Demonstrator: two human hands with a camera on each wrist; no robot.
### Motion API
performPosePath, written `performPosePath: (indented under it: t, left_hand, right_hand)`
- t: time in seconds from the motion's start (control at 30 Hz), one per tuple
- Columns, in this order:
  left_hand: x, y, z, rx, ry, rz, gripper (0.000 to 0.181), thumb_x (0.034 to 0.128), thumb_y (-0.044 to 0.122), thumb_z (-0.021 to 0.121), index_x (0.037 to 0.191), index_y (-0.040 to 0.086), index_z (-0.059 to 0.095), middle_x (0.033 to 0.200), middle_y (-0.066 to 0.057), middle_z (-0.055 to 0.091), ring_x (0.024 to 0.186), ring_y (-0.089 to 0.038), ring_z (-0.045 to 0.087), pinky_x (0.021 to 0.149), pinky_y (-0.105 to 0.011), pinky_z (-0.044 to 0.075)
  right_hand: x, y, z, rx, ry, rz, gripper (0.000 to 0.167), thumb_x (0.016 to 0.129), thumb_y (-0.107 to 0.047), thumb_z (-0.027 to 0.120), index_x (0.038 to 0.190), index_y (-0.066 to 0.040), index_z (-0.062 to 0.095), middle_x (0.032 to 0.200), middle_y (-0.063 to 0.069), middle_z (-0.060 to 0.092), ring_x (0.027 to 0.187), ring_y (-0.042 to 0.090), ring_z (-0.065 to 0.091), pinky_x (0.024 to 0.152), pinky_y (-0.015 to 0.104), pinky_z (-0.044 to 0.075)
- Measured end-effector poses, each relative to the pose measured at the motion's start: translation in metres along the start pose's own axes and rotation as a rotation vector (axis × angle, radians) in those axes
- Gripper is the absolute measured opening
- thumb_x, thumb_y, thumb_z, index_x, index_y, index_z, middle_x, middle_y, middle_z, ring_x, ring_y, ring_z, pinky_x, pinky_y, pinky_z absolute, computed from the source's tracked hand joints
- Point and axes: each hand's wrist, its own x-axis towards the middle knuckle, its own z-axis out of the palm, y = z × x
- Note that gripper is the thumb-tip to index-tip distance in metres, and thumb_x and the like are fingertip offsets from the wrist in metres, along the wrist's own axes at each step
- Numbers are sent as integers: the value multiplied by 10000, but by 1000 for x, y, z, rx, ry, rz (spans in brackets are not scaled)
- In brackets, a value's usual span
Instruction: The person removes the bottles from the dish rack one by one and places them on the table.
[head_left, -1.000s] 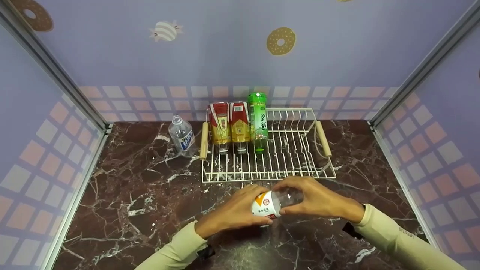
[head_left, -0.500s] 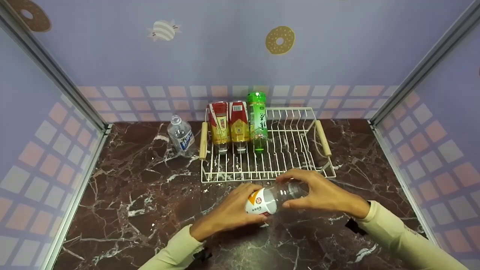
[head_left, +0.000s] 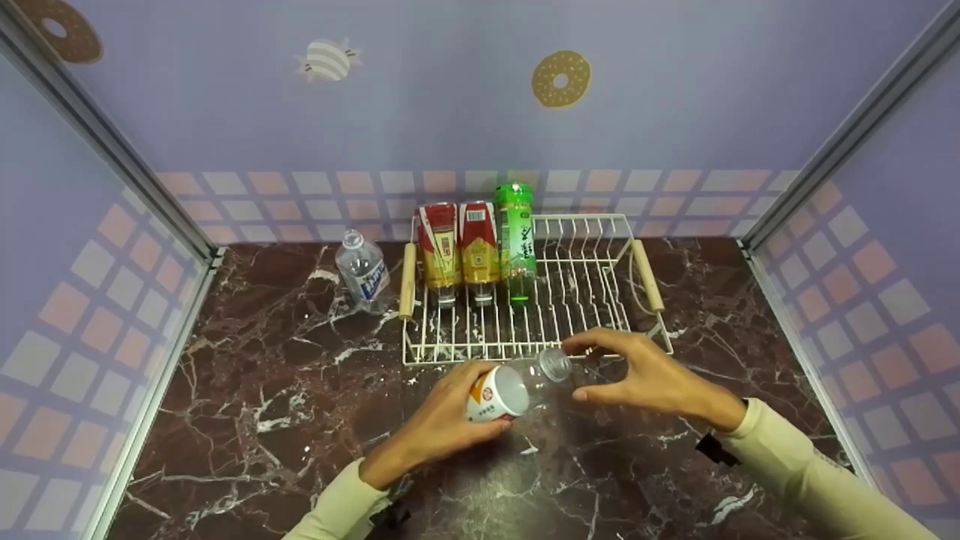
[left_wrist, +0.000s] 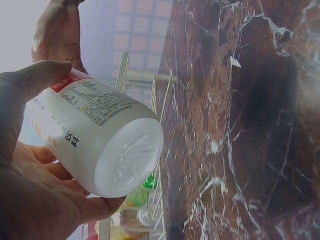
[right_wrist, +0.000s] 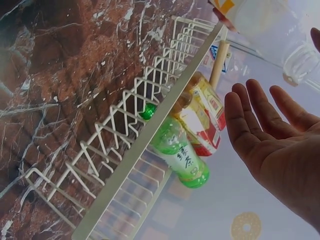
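My left hand (head_left: 442, 416) grips a clear bottle with a white and orange label (head_left: 496, 395) around its labelled lower part, thumb in front. The bottle is tilted, its open-looking neck up to the right, before the rack's front edge. In the left wrist view its base (left_wrist: 131, 159) faces the camera. My right hand (head_left: 656, 379) is spread beside the bottle's neck (head_left: 555, 364), thumb and fingers apart; in the right wrist view a gap shows between the fingers (right_wrist: 255, 112) and the neck (right_wrist: 300, 62).
Behind the hands stands a white wire rack (head_left: 577, 300) with wooden handles. Two red and yellow bottles (head_left: 441, 247) (head_left: 478, 247) and a green bottle (head_left: 516, 240) lie neck-down in its left half. A clear bottle (head_left: 364, 274) stands left of the rack on the marble surface (head_left: 300, 420).
The bottle has moved left with my left hand and its neck has tipped upward. My right hand has let go of the neck and moved slightly right and away.
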Motion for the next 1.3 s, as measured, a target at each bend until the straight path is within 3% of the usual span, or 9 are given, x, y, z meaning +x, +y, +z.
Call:
performPosePath:
  t: [0.1,0.33,0.57,0.87,1.3]
  left_hand:
    - [-4,-3,-5,-8,32,0,725,837,150,952,1449,14,589,1296,-149,653,1092,-251,631,863,-325,623]
    - [-12,-8,-14,-41,80,-39,764,839,136,953,1475,-9,555,1334,-194,647,1171,-326,642,980,-549,619]
    - [-18,-11,-22,-65,119,-82,754,853,136,952,1472,-7,547,1347,-196,645,1181,-350,648,982,-552,620]
    - [-27,-15,-30,-54,185,-145,787,838,136,961,1492,-8,548,1356,-228,664,1171,-374,661,973,-567,627]
    - [-41,-26,-44,-76,282,-199,800,832,171,979,1491,-3,558,1240,-173,702,1082,-306,677,930,-494,609]
  right_hand:
    - [-1,2,-2,-1,7,20,636,899,-307,926,1434,-65,682,1428,84,727,1330,343,669,1152,653,516]
    - [-1,8,-3,0,10,18,621,905,-292,923,1427,-54,685,1414,100,733,1315,358,675,1142,655,522]
    - [-1,14,-2,3,12,17,580,929,-286,902,1419,-56,693,1402,112,739,1296,381,682,1122,689,521]
    - [-1,23,-3,43,31,95,595,926,-274,904,1426,-36,687,1403,116,734,1311,388,673,1163,692,488]
    - [3,34,-1,42,35,113,594,930,-269,903,1420,-14,684,1426,151,718,1315,392,673,1161,676,500]
